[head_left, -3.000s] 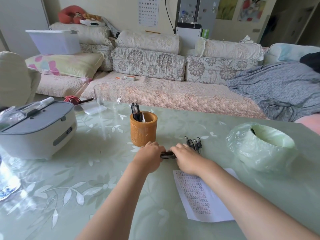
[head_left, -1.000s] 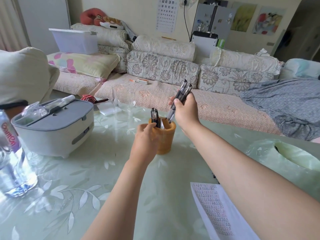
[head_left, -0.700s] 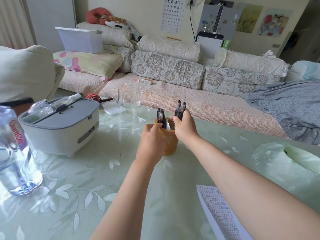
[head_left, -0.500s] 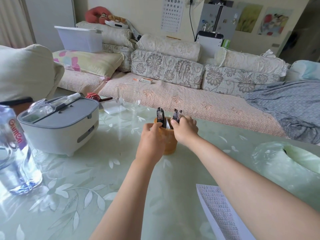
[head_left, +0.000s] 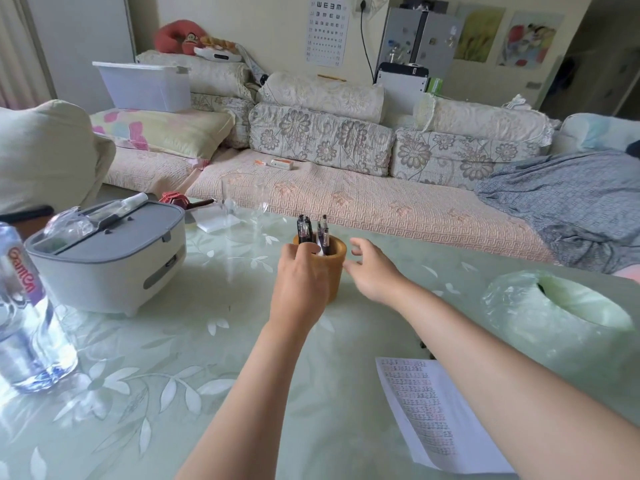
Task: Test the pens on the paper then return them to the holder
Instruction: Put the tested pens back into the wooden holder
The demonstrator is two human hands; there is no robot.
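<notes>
A round tan pen holder point(head_left: 337, 261) stands on the pale green table point(head_left: 207, 341), with several dark pens point(head_left: 313, 232) upright in it. My left hand point(head_left: 301, 271) wraps around the holder's near left side, fingers curled over its rim. Just to the right of the holder, my right hand point(head_left: 372, 266) hovers with relaxed fingers and holds nothing. The sheet of paper point(head_left: 436, 410), covered in rows of small marks, lies at the lower right, partly under my right forearm.
A grey and white lidded box point(head_left: 110, 258) sits at the left, a water bottle point(head_left: 24, 306) nearer the left edge. A roll wrapped in clear plastic point(head_left: 561, 306) lies at the right. A clear glass point(head_left: 242, 199) stands behind the holder. A sofa runs behind the table.
My right hand lowered its pens into the holder, let them go and drew back to the right. My left hand stayed on the holder.
</notes>
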